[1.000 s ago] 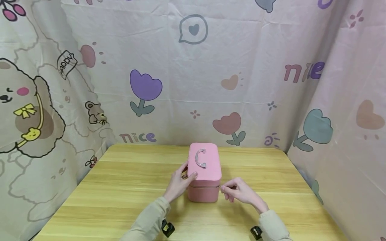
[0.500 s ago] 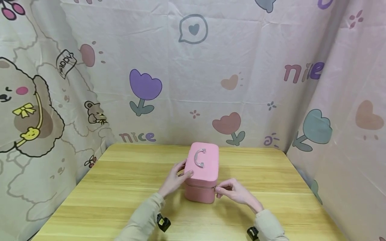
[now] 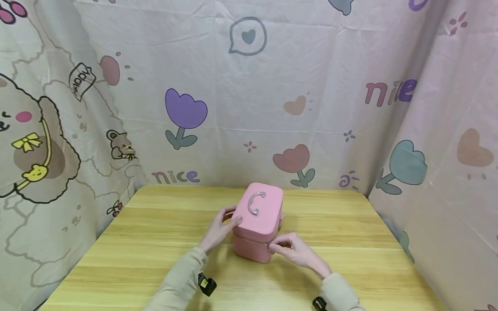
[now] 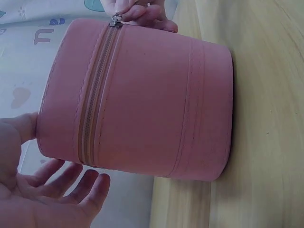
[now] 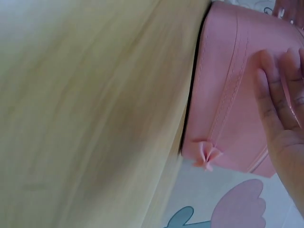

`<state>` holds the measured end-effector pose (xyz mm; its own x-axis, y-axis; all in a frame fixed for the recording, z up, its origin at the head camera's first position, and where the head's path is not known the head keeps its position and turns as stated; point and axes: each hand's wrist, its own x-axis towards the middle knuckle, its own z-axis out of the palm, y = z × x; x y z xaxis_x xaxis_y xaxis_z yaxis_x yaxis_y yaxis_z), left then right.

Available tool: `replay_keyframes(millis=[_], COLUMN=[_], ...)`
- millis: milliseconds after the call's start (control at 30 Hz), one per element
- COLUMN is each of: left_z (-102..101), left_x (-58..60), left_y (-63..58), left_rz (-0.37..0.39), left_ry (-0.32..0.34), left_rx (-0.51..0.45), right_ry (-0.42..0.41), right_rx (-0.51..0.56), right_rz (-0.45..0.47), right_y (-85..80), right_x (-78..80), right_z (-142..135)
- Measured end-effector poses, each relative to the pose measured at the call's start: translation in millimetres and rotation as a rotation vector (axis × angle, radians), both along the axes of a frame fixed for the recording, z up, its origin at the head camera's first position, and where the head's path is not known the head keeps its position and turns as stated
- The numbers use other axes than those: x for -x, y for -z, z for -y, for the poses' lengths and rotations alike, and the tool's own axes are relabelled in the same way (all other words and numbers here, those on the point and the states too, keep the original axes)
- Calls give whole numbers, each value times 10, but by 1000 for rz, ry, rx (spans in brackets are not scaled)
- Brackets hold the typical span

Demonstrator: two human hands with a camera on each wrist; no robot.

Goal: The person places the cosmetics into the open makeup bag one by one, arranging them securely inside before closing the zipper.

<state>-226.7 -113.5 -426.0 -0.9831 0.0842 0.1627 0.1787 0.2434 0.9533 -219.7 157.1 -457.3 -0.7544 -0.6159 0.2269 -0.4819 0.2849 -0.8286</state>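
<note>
A pink zip-up cosmetic case (image 3: 260, 222) stands upright on the wooden table, turned at a slight angle. On its lid is a silver handle (image 3: 250, 204). My left hand (image 3: 215, 232) holds the case at its left side, thumb at the lid's edge and fingers bent along the side. At the near right corner my right hand (image 3: 296, 252) pinches the zipper pull (image 4: 116, 19) between thumb and finger. The left wrist view shows the zipper (image 4: 92, 102) closed along the visible side. A small pink bow (image 5: 206, 154) sits low on the case.
The wooden table (image 3: 163, 255) extends around the case on all sides. A printed curtain (image 3: 233, 108) hangs behind it and along both sides. Black wrist cameras, like the left one (image 3: 206, 285), sit under the sleeves.
My right hand has reached the zipper pull, pinched it and shifted left. The case has turned and moved slightly left, and my left hand has moved with it.
</note>
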Motion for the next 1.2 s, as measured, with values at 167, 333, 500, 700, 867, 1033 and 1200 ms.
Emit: replay_keyframes(millis=[167, 333, 500, 700, 867, 1033, 1200], left_z=[2, -38, -108, -205, -227, -216, -195], left_x=[3, -6, -57, -131, -144, -136, -125], left_y=[-10, 3, 18, 5, -6, -10, -21], left_rz=[-68, -170, -187, -154, -128, -104, -92], left_ry=[-41, -129, -183, -208, -207, -190, -168], left_rx=[58, 156, 201, 284, 281, 280, 259], right_ry=[0, -2, -3, -6, -12, 8, 23], right_rx=[12, 22, 27, -24, -77, -159, -225], right_rz=[-38, -119, -189, -325, -425, -426, -437], right_y=[13, 33, 49, 33, 10, -14, -65], right_x=[-20, -26, -36, -49, -69, -97, -134], right_z=[88, 183, 244, 271, 274, 273, 296])
